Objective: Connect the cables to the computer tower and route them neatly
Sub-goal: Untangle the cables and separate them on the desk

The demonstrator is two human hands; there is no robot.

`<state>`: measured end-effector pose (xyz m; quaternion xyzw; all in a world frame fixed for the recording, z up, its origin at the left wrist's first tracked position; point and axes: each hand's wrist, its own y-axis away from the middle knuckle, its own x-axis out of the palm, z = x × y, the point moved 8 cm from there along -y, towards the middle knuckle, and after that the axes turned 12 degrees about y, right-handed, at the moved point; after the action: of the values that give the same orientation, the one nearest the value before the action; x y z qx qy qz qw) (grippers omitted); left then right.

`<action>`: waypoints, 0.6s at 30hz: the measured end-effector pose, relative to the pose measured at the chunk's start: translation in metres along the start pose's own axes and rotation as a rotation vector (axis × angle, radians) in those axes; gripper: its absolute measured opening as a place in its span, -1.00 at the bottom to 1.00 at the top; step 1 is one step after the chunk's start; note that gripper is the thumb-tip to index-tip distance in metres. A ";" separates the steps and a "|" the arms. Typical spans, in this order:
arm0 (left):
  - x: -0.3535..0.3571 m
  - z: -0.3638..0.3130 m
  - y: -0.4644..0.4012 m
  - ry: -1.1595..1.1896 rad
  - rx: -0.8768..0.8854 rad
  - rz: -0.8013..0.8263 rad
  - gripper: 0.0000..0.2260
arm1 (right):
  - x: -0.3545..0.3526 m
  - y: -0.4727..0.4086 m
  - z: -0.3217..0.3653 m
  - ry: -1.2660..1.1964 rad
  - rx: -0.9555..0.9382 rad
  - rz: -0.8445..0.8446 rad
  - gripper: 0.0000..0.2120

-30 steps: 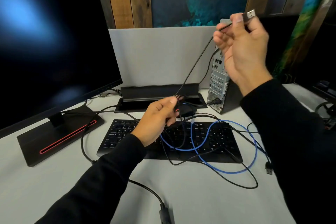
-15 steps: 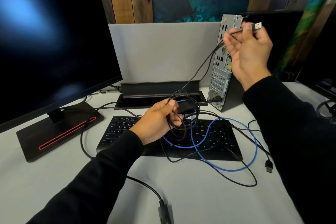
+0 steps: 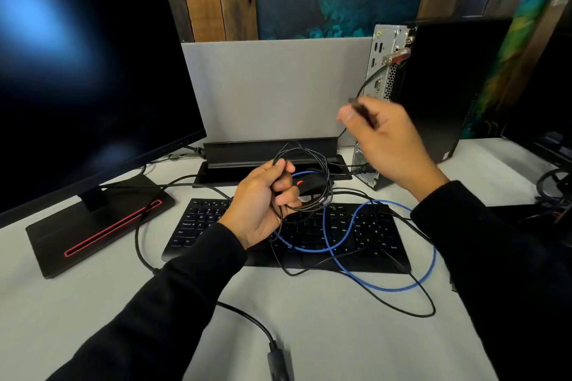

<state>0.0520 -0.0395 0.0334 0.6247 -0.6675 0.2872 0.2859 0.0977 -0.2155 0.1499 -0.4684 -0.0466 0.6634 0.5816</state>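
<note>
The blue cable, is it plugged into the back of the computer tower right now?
No, the blue cable lies in loose loops over the keyboard and the table, well short of the computer tower.

keyboard (image 3: 365,235) | key legends – q, w, e, a, s faintly legible | other text – none

Both hands raised, left (image 3: 263,201) and right (image 3: 387,145), fingers curled.

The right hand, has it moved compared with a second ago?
Yes. The right hand has dropped from the computer tower's top to midway down its rear panel.
</note>
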 end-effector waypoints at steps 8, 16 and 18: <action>-0.010 -0.010 -0.001 -0.096 -0.089 0.048 -0.78 | 0.000 0.020 -0.069 0.990 -0.092 0.452 -0.64; -0.014 0.003 0.002 -0.354 -0.192 -0.034 -0.77 | -0.030 0.011 -0.096 0.776 0.040 0.269 -0.73; -0.011 0.004 0.002 -0.409 -0.173 -0.059 -0.73 | -0.013 0.020 -0.084 0.646 0.035 0.381 -0.74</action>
<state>0.0503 -0.0354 0.0224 0.6624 -0.7150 0.0879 0.2056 0.1384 -0.2733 0.0986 -0.6437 0.2388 0.5783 0.4406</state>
